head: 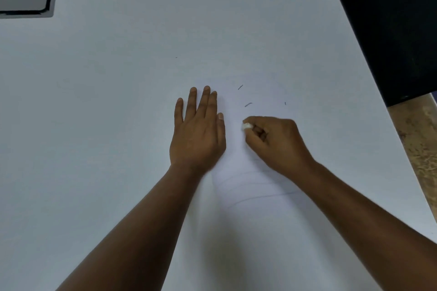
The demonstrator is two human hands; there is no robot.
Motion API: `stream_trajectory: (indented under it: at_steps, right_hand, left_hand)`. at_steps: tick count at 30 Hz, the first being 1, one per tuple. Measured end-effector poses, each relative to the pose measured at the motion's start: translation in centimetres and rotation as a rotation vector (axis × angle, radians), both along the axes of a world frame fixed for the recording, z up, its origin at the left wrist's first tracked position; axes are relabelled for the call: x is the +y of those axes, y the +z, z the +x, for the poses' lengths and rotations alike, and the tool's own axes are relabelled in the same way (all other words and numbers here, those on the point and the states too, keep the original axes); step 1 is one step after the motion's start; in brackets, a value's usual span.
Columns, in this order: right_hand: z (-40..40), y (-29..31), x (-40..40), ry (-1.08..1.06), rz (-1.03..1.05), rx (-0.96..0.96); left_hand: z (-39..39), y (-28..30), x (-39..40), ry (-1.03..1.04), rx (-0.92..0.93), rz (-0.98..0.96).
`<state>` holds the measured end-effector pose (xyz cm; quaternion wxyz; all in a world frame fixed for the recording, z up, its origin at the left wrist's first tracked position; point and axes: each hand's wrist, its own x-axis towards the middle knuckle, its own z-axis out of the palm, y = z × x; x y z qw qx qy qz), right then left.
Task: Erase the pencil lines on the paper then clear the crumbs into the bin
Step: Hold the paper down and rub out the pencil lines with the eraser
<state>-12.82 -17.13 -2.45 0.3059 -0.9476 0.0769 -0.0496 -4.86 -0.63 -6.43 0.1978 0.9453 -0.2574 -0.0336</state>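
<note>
From above, we look down our own two bare forearms onto a white table (94, 101). Our left hand (198, 130) lies flat with fingers straight and slightly spread, pressing down what we take to be the sheet of paper (238, 156) — its edges are nearly lost against the white surface. Our right hand (274, 142) is curled, thumb and fingertips pinching a small white eraser (246, 126), whose exposed end points left toward the flat hand and sits on or just above the sheet; its long axis we cannot tell, as most of it is hidden in the grip. Faint pencil lines (255, 194) remain near the wrists, sweeping roughly left to right across the sheet, so we judge the erasing only partly done. A few dark eraser crumbs (248, 104) lie beyond the right hand — thin slivers, tilted up to the right. Clearing them has not begun, and no bin is surely identifiable; a dark object (397, 30) stands past the table's right edge
</note>
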Motion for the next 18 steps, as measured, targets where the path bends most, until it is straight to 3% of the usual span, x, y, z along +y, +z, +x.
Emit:
stream_trajectory:
  at_steps: [5,8,13,18]
  right_hand:
    - [-1.0,-0.7,0.7,-0.016,0.014,0.0]
    - [-0.4,-0.7,0.3,-0.068,0.063,-0.028]
    - [1.0,-0.1,-0.7,-0.27,0.348,-0.044]
    - [2.1,0.4,-2.0,-0.23,0.32,0.055]
  left_hand:
    - [0.0,-0.1,0.1,-0.17,-0.028,0.084]
    - [0.0,0.1,0.0,-0.157,-0.022,0.072]
    - [-0.1,0.2,0.2,-0.109,-0.007,0.029]
    - [-0.1,0.1,0.2,-0.11,-0.014,0.073]
